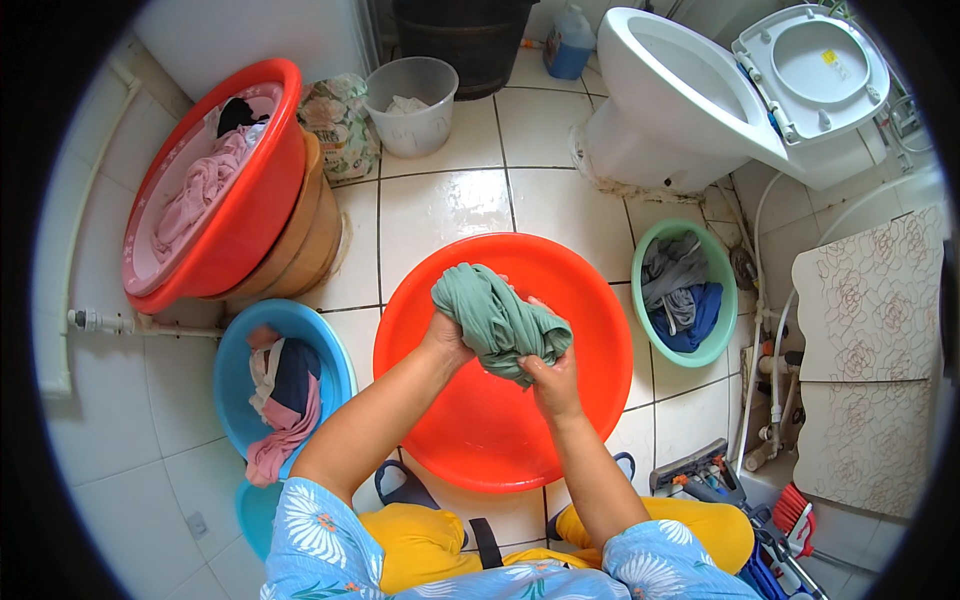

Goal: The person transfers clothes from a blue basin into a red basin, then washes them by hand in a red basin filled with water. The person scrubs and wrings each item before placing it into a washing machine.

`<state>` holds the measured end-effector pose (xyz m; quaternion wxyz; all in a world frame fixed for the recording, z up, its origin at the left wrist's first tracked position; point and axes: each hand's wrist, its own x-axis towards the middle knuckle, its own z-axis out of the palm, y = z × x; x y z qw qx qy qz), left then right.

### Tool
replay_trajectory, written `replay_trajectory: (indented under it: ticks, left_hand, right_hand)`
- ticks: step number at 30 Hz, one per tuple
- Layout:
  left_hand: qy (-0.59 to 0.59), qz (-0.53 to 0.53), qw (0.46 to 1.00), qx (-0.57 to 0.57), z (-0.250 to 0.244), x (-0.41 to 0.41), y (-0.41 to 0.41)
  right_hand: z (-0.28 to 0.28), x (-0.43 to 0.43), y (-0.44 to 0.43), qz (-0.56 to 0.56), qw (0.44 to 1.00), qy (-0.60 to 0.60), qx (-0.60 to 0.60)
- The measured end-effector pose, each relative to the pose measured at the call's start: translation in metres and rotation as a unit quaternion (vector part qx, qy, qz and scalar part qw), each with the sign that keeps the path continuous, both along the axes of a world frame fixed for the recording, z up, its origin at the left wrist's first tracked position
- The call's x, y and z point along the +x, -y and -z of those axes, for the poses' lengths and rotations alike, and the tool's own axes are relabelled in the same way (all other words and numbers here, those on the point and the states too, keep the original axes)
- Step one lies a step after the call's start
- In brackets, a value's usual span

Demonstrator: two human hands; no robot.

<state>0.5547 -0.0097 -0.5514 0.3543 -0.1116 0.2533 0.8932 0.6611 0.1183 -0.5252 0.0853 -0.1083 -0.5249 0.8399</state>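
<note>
A bunched, twisted green cloth is held between my two hands above a large red plastic basin on the tiled floor. My left hand supports it at the left, its fingers mostly hidden beneath. At the right end, my right hand grips the cloth with the thumb on top. To the left, a blue basin holds navy, pink and cream clothes, with a pink piece hanging over its rim. A light green basin at the right contains grey and blue clothes.
A red basin holding a pink one with laundry sits on a brown tub. Behind are a translucent bucket, a black bin, a blue liquid jug and a toilet. A mop and red brush are lower right.
</note>
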Motion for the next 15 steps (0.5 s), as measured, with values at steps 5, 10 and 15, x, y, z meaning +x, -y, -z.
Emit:
replay_trajectory:
  ticks: [5, 10, 15]
  left_hand:
    - [-0.049, -0.058, 0.997, -0.009, 0.009, -0.005, 0.009]
    - [-0.129, -0.032, 0.990, -0.047, -0.020, -0.005, 0.009]
    - [-0.245, -0.007, 0.970, -0.010, -0.045, -0.004, 0.006]
  right_hand:
    - [0.000, 0.006, 0.004, -0.029, 0.999, 0.019, -0.017]
    - [0.000, -0.013, -0.012, 0.027, 0.972, 0.158, -0.172]
    - [0.008, -0.007, -0.020, 0.094, 0.976, 0.184, -0.068]
